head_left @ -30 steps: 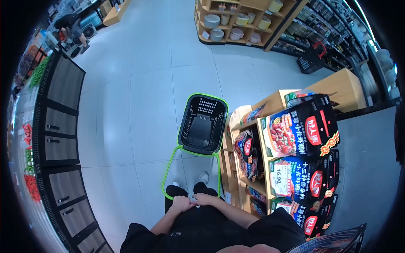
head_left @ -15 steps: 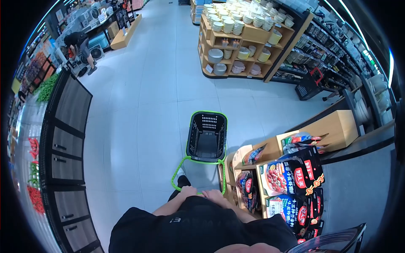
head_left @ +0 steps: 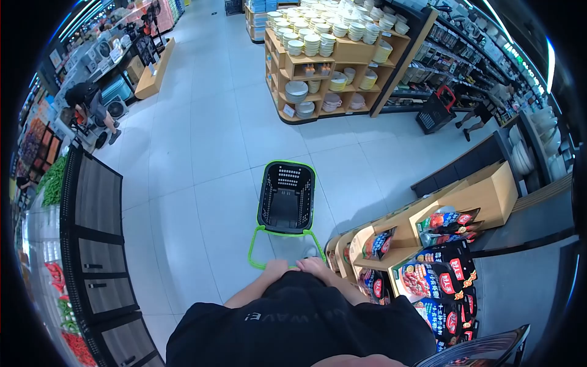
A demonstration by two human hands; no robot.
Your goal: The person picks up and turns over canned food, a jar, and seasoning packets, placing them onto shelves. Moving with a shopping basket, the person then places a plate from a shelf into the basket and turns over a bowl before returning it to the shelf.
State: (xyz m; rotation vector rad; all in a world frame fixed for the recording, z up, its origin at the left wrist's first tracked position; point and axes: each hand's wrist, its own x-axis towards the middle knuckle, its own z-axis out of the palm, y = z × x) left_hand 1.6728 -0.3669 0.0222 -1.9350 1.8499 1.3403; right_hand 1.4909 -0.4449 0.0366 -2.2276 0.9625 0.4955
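Left hand (head_left: 276, 268) and right hand (head_left: 313, 265) curled closed round green handle (head_left: 252, 246). Basket (head_left: 285, 207), 12 o'clock, looks light, stiff plastic; best held mid-handle.

Pale tiled floor (head_left: 220, 183), thin grout lines. Black shopping basket (head_left: 287, 211) with green rim upright at centre, its green handle (head_left: 251, 244) tilted toward near side. Near right: wooden display shelf (head_left: 498, 196). Near left: dark-framed cabinets (head_left: 98, 202) in row. Far: wooden shelving unit (head_left: 313, 74). Far right: black basket with red handle (head_left: 433, 116). Far left: low wooden platform (head_left: 150, 82).
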